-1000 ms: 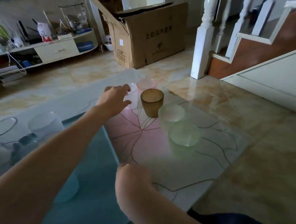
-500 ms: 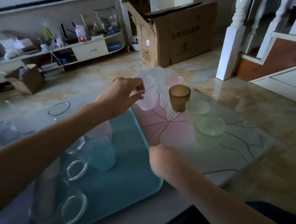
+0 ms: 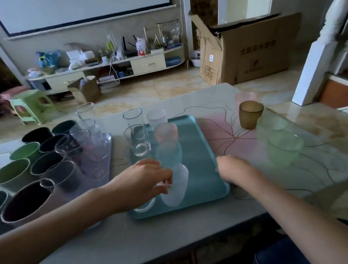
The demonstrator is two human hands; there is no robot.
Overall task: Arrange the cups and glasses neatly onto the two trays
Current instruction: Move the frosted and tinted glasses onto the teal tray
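My left hand (image 3: 145, 181) pinches a frosted white cup (image 3: 176, 186) over the near part of the teal tray (image 3: 201, 150). Behind it on that tray stand a blue frosted cup (image 3: 168, 152), a pink one (image 3: 166, 132), a white one (image 3: 156, 117) and clear glasses (image 3: 137, 140). My right hand (image 3: 233, 169) rests at the tray's right rim, fingers loosely curled, holding nothing. On the table to the right are a brown cup (image 3: 250, 114), a pink cup (image 3: 245, 98) and two green frosted cups (image 3: 281, 147). A purple tray (image 3: 101, 163) at left carries clear glasses (image 3: 86, 133).
Several dark and green mugs (image 3: 37, 162) crowd the table's left side. Beyond the table are a cardboard box (image 3: 245, 50), a green stool (image 3: 31, 104), a cluttered low shelf (image 3: 106, 66) and a white stair post (image 3: 318, 64) at right.
My left hand has carried the frosted white cup from beside the brown cup, leftward and toward me, down to the near part of the teal tray. The view has swung left.
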